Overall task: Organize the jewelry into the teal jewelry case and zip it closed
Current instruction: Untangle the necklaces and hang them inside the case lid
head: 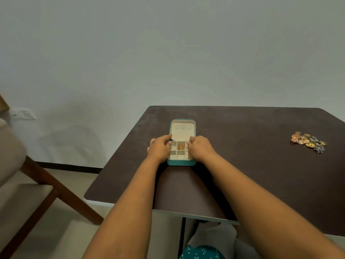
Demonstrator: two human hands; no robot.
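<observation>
Both hands, left hand [160,148] and right hand [198,148], grip the open teal jewelry case [181,162] with curled fingers; jolting it risks spilling the gold piece [181,146].

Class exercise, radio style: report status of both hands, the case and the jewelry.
Left hand, right hand gripping teal case sides. Case open, gold piece inside. Jewelry pile far right, unpacked. Nothing obstructing.
</observation>
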